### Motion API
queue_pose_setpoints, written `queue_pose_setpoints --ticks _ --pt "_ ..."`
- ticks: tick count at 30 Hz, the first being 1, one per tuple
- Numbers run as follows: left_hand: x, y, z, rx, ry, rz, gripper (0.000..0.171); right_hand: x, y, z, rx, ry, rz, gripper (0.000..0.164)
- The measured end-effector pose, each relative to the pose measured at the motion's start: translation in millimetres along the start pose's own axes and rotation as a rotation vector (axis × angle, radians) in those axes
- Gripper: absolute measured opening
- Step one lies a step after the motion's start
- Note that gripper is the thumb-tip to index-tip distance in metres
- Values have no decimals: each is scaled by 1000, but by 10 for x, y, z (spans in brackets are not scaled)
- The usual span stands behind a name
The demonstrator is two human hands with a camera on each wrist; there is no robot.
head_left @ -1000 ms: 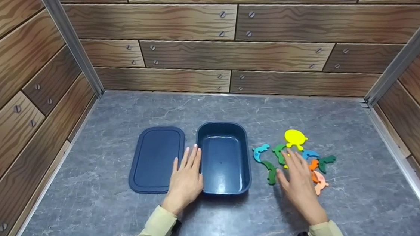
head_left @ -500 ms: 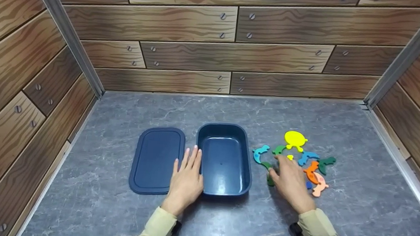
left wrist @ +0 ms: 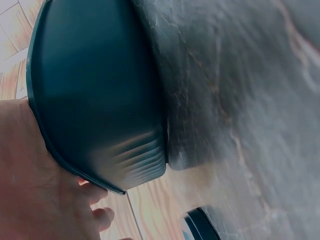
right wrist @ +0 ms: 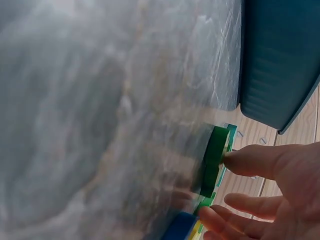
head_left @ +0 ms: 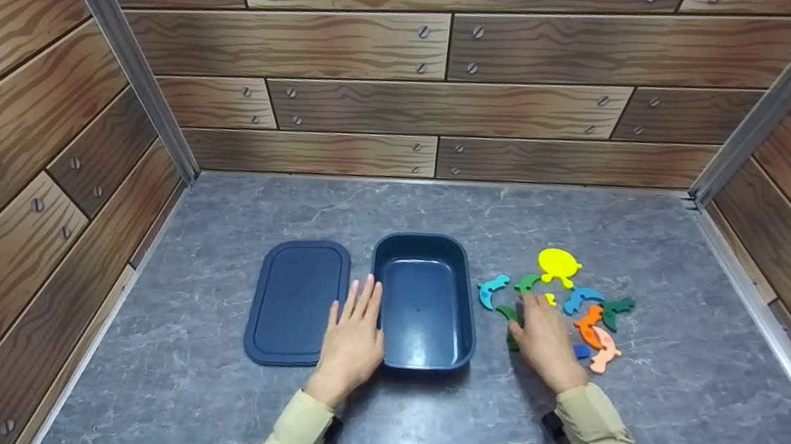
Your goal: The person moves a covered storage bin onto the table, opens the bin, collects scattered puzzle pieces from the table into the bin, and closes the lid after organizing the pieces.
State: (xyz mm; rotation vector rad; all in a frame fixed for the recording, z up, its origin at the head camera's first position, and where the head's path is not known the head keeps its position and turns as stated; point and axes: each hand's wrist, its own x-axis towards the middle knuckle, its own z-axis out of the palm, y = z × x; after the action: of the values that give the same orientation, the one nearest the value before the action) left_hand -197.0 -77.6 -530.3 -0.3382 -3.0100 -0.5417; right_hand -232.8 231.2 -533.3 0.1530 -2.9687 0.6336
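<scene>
Fingers straight, your left hand [head_left: 352, 338] rests at the nine o'clock edge of the blue box [head_left: 418, 308]; your right hand [head_left: 547, 336], thumb and fingers parted, reaches a green toy [right wrist: 212, 162] at the box's three o'clock.

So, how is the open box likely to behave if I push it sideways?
Probably stiff: the box has straight, even walls beside the left hand. It should feel light for its size, as nothing lies inside. I'd expect it to slide rather than tip, with its broad base flat on the table.
</scene>
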Motion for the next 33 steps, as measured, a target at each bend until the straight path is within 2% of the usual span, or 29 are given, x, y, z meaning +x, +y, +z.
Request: queue_pose_setpoints --ticks 7,20,33 --pt "6 -6 16 -5 1 -2 64 24 9 0 37 -29 19 41" --pt "-5 -1 13 -18 12 5 63 8 34 2 63 20 28 26" --pt "7 -3 25 -15 21 9 64 -4 83 -33 -45 30 44 22"
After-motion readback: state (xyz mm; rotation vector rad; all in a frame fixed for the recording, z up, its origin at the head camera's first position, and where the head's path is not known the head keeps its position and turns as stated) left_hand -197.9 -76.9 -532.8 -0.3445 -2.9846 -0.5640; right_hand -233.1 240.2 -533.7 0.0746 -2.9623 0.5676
